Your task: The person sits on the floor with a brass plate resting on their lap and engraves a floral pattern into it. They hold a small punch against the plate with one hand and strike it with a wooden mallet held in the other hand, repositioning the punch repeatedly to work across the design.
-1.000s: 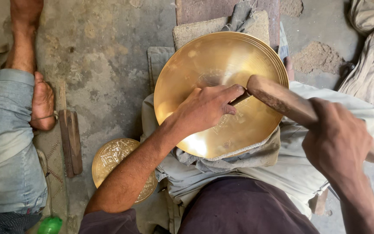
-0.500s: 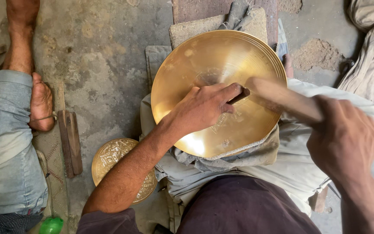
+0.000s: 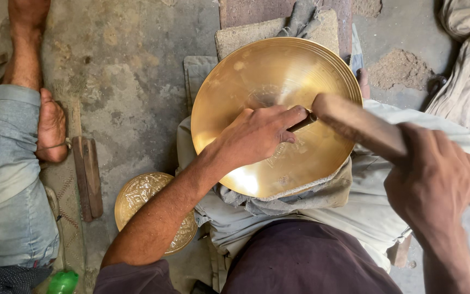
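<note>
Left hand (image 3: 257,136) pinches a punch (image 3: 303,122) upright on the brass dish (image 3: 235,98), steadying it; right hand (image 3: 433,182) grips the wooden mallet (image 3: 354,122) beside it.

Large shiny brass plate (image 3: 257,87) sat tilted on a pile of grey cloth (image 3: 300,201) at frame centre. Left hand (image 3: 257,133) lay flat across the plate, fingers pinching a small dark tool (image 3: 303,122). Right hand (image 3: 436,182) at right gripped a thick wooden handle (image 3: 354,122), its end meeting the tool. Engraved brass plate (image 3: 142,196) lay lower left on the floor. Another person's bare foot (image 3: 50,130) and jeans leg (image 3: 6,179) at far left, a wooden block (image 3: 87,177) beside them.
</note>
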A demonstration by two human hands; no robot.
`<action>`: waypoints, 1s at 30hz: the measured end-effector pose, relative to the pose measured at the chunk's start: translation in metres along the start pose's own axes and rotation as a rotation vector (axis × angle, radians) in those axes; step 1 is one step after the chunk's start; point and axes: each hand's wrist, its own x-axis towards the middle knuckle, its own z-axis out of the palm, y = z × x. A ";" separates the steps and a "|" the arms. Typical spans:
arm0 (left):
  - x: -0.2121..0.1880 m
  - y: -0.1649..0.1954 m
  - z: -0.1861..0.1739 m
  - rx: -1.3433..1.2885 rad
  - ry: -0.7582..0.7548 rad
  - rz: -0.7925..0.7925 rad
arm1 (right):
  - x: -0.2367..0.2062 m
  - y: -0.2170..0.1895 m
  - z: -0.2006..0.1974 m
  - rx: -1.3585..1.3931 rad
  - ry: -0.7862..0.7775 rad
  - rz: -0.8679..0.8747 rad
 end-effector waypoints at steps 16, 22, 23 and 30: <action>0.004 -0.001 -0.002 0.048 -0.079 -0.036 | -0.001 -0.002 -0.003 0.184 -0.027 0.181; 0.000 0.000 -0.006 0.007 -0.036 -0.064 | -0.020 0.029 0.005 -0.025 -0.153 0.231; -0.007 0.000 -0.010 -0.050 0.111 -0.031 | -0.025 0.040 0.005 0.174 -0.177 0.334; -0.076 -0.005 -0.053 -0.151 0.738 -0.205 | -0.076 0.130 0.038 0.183 -0.092 0.727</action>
